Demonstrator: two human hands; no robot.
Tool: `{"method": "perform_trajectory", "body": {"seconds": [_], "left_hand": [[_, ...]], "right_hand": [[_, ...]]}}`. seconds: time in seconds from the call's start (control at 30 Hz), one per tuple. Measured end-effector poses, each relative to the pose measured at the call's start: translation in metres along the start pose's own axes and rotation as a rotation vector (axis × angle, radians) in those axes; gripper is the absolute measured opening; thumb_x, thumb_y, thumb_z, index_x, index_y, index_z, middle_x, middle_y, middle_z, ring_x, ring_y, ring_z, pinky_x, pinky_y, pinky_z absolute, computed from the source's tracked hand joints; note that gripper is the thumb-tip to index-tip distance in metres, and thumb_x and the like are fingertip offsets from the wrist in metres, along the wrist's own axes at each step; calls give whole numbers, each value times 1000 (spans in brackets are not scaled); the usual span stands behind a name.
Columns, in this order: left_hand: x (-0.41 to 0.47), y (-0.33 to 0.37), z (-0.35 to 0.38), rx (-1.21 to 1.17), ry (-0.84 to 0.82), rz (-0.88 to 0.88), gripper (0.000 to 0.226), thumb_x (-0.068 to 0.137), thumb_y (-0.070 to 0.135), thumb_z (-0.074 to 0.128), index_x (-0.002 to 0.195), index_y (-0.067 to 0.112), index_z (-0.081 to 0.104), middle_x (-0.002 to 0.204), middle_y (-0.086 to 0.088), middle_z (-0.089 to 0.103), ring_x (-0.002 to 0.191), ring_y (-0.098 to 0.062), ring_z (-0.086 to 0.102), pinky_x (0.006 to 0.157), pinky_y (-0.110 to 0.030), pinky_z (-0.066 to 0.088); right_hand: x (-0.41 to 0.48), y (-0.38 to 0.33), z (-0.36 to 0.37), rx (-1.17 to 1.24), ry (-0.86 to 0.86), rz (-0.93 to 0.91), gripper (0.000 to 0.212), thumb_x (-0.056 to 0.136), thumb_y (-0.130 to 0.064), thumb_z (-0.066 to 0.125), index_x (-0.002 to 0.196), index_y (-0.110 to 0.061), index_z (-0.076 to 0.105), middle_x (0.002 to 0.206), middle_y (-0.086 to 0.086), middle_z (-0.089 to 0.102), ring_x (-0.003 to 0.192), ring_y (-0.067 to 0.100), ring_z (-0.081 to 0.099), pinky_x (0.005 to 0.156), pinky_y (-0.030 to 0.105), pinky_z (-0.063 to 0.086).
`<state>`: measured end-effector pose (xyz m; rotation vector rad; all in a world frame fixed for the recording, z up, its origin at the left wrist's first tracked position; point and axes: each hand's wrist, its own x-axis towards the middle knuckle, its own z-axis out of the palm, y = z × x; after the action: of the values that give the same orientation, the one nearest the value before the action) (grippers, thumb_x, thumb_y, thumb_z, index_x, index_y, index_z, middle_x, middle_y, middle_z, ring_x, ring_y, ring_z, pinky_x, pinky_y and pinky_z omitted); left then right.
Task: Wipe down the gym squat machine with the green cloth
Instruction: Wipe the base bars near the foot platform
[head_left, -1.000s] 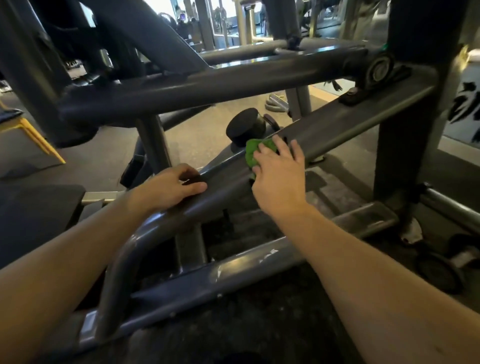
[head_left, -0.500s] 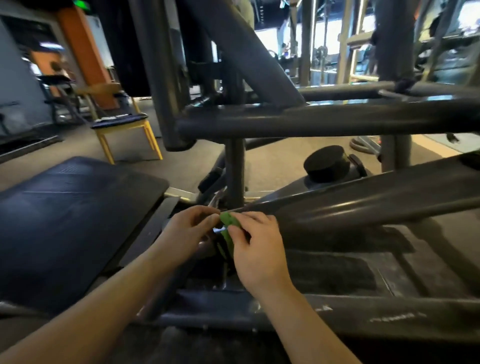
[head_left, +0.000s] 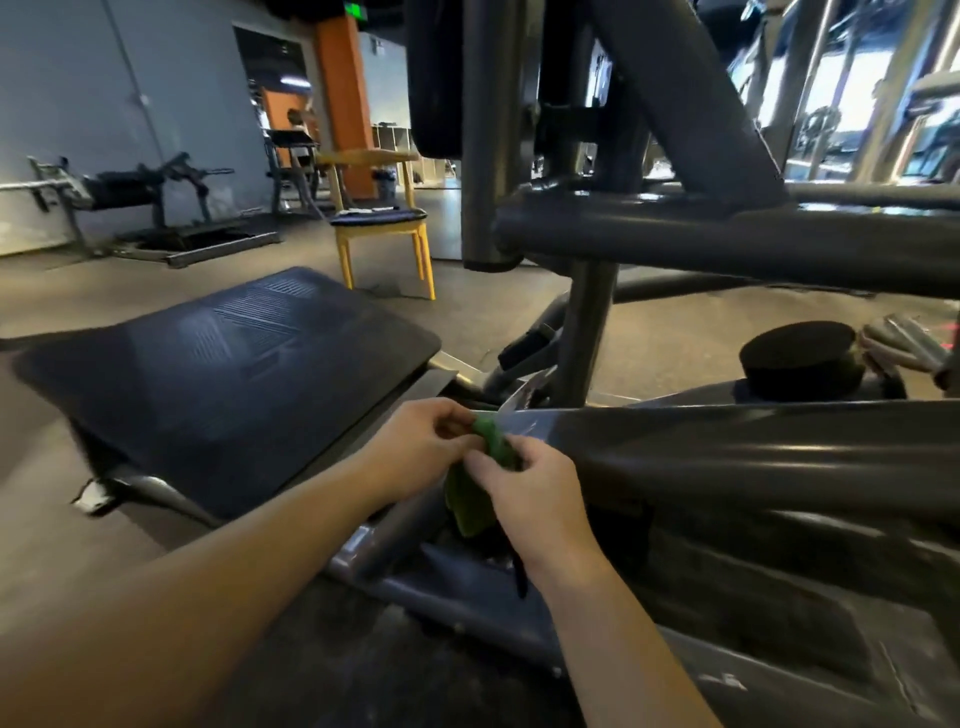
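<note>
While both hands are occupied with the green cloth, no wiping contact is made with the squat machine. We judge this to be a regrip or refold step between passes.

1. Left hand: fingers curled, pinching the upper end of the cloth between thumb and fingertips.
2. Right hand: likewise curled, pinching the cloth slightly lower, just beside the left hand.
3. Cloth: bunched between the two hands, with its lower part drooping beneath them. We hold it near the point where the sloped beam runs down beside the footplate. Whether its lower edge brushes the tube below cannot be determined.

The next move calls for one hand to release, so that the other can gather the cloth into a flat pad under the palm and press it onto a surface. Two surfaces lie near: the sloped beam to the right and the footplate to the left. We cannot tell from their appearance which has been wiped.

A stroke up the beam should allow for the black rubber stop that sits just behind it.
</note>
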<state>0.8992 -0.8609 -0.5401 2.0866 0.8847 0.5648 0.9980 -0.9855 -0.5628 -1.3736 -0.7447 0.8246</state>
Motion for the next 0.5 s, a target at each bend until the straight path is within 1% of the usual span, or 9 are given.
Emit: {"method": "perform_trajectory", "body": {"seconds": [0.07,0.1,0.17,0.23,0.3,0.37,0.4,0.43,0.5], "left_hand": [[2,-6,4,22,3,9,17,92,20,74,109,21,70,99,6,74,89,0,71,78,-14,56],[4,-9,6,26,17,21,17,92,21,73,109,22,70,99,6,74,90,-2,71,79,-17,57],[10,-14,11,39,69,43,15,92,24,74,106,24,70,97,6,73,90,-5,70,81,-23,60],[19,-20,15,92,135,62,17,92,28,75,107,27,69,97,9,71,90,-6,68,75,-20,55],[30,-24,20,137,195,88,20,91,31,75,110,28,69,99,12,68,93,-9,66,77,-21,53],[41,-24,23,139,225,108,22,93,33,71,115,31,67,104,11,65,97,-11,64,84,-27,55],[45,-22,25,146,227,123,23,95,33,68,118,33,65,108,11,62,98,-10,62,85,-27,53],[49,-20,26,156,219,148,24,97,32,66,121,33,63,111,11,59,98,-8,58,86,-25,49],[58,-16,29,137,172,227,24,98,34,64,122,30,64,111,13,57,98,-4,56,89,-23,44]], "right_hand": [[0,6,-3,-217,85,-62,22,93,-16,69,109,-31,69,99,-8,73,96,8,69,87,30,59],[1,8,-6,-297,136,-86,24,93,-14,69,110,-30,70,98,-10,72,95,6,68,86,29,58],[-2,9,-14,-420,221,-117,24,92,-14,69,111,-29,70,99,-13,69,90,1,63,76,15,51],[-3,13,-23,-527,305,-163,25,93,-17,69,115,-27,70,104,-13,67,91,-2,59,74,10,44],[-5,19,-31,-610,452,-233,24,94,-19,68,116,-27,69,106,-15,63,92,-2,57,83,15,47],[-5,23,-30,-690,616,-281,26,94,-19,68,119,-26,69,110,-15,55,94,-1,53,84,18,45],[-5,25,-28,-787,699,-295,28,92,-20,70,120,-26,70,114,-13,52,100,3,51,87,22,46],[-4,29,-25,-914,779,-305,30,90,-21,72,119,-28,71,119,-10,51,109,10,48,93,32,46],[0,34,-20,-1093,885,-302,36,86,-26,76,120,-31,71,138,-4,48,130,23,38,105,49,36]]}}
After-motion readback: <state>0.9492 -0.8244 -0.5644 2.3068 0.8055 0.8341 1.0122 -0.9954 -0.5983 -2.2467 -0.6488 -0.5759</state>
